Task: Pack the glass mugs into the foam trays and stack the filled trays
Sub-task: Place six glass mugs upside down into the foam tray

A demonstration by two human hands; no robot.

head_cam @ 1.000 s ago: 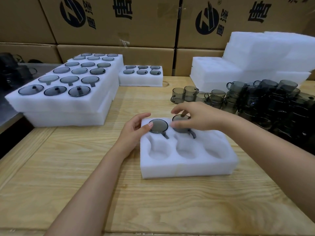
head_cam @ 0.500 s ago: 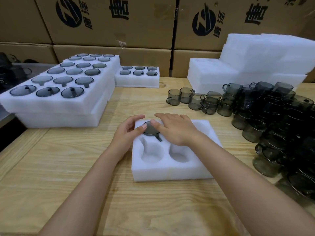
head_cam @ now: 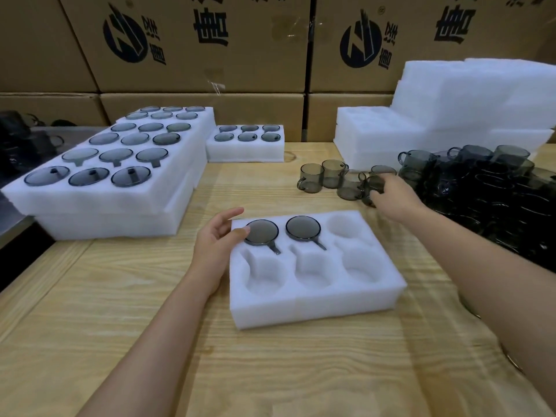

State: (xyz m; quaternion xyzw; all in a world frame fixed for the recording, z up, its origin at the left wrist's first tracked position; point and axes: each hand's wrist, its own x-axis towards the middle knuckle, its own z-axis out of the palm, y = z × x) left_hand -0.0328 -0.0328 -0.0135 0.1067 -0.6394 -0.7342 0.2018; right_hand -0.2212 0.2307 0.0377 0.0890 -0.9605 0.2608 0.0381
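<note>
A white foam tray (head_cam: 313,302) lies on the wooden table in front of me. Two smoky glass mugs sit upside down in its far row, one at far left (head_cam: 261,232), one in the middle (head_cam: 303,227). Its other pockets hold nothing. My left hand (head_cam: 217,239) rests against the tray's far left corner, thumb touching the left mug. My right hand (head_cam: 391,196) has reached to the loose mugs (head_cam: 331,173) at the right and its fingers curl round one mug (head_cam: 373,188).
Filled foam trays are stacked at the left (head_cam: 99,188), with a smaller filled tray (head_cam: 245,149) behind. Bare foam trays (head_cam: 451,115) are piled at the back right. A dense heap of mugs (head_cam: 496,188) fills the right side. Cardboard boxes (head_cam: 195,43) stand behind.
My right hand left the tray's middle mug and reached right to the loose mugs, taking hold of one. The left hand stays at the tray's corner.
</note>
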